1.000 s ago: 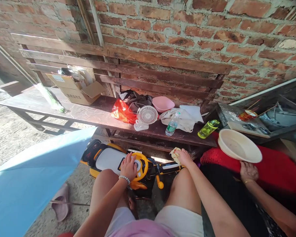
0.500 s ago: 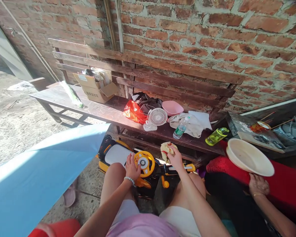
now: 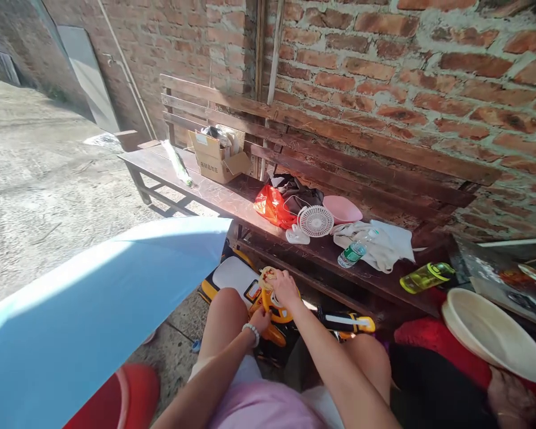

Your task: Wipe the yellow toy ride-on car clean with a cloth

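A yellow and black toy ride-on car [image 3: 339,322] with a white seat [image 3: 232,275] stands on the ground in front of my knees. My right hand [image 3: 284,287] is closed on a crumpled yellowish cloth [image 3: 267,277] and presses it onto the car's yellow steering wheel [image 3: 280,313]. Just left and below it, my left hand [image 3: 259,322], with a bead bracelet on the wrist, grips the lower side of the steering wheel.
A long wooden bench [image 3: 214,193] against the brick wall holds a cardboard box [image 3: 218,159], red bag [image 3: 272,208], small white fan [image 3: 315,221], pink bowl [image 3: 343,208], water bottle [image 3: 352,255] and green bottle [image 3: 426,277]. Another person's hand [image 3: 511,398] holds a cream basin [image 3: 491,333]. A blue umbrella [image 3: 89,316] lies left.
My right hand carried the cloth leftward from the car's front onto the steering wheel. My left hand slid down the wheel's left side. The view swung left.
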A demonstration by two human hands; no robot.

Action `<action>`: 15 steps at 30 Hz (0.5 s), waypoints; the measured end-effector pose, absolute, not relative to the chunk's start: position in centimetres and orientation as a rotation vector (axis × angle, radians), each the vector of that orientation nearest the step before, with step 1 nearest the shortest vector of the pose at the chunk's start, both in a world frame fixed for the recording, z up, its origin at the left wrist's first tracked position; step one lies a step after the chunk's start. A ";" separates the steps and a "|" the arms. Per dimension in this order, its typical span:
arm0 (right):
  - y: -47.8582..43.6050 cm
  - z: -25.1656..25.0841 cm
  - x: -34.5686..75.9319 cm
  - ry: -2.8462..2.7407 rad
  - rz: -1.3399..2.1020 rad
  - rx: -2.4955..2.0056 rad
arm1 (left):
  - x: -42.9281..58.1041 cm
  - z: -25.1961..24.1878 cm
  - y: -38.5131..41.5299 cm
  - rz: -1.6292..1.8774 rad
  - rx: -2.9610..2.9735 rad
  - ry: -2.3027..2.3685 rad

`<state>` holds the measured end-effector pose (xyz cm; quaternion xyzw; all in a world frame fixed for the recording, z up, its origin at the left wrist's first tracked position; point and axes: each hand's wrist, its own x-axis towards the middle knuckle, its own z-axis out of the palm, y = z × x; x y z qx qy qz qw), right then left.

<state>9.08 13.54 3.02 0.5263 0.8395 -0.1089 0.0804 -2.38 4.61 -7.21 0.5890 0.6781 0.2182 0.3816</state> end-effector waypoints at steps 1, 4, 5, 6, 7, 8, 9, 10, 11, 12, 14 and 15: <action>13.6 3.1 9.6 2.474 -0.309 1.611 | -2.4 -7.3 4.6 0.527 1.456 1.721; 13.5 3.4 11.7 2.333 -0.293 1.761 | -2.4 -7.8 4.7 0.491 1.347 1.710; 13.2 3.5 12.4 2.289 -0.297 1.805 | -2.4 -8.0 4.7 0.497 1.322 1.711; 12.7 3.5 13.0 2.248 -0.303 1.842 | -2.4 -8.1 4.6 0.506 1.301 1.714; 12.1 3.4 13.6 2.209 -0.310 1.873 | -2.3 -8.2 4.6 0.518 1.282 1.717; 11.3 3.3 14.0 2.172 -0.317 1.902 | -2.2 -8.3 4.6 0.530 1.266 1.719; 10.5 3.1 14.4 2.136 -0.325 1.931 | -2.2 -8.3 4.6 0.538 1.252 1.719; 9.6 2.9 14.6 2.104 -0.338 1.956 | -2.1 -8.4 4.6 0.543 1.239 1.718; 8.7 2.6 14.8 2.079 -0.356 1.976 | -2.0 -8.4 4.6 0.545 1.228 1.716; 7.8 2.3 14.8 2.064 -0.375 1.992 | -2.0 -8.3 4.5 0.543 1.217 1.717; 6.3 1.8 14.6 2.064 -0.411 2.003 | -1.9 -8.1 4.5 0.535 1.199 1.722; 5.6 1.5 14.4 2.074 -0.429 2.001 | -1.9 -7.9 4.5 0.529 1.192 1.726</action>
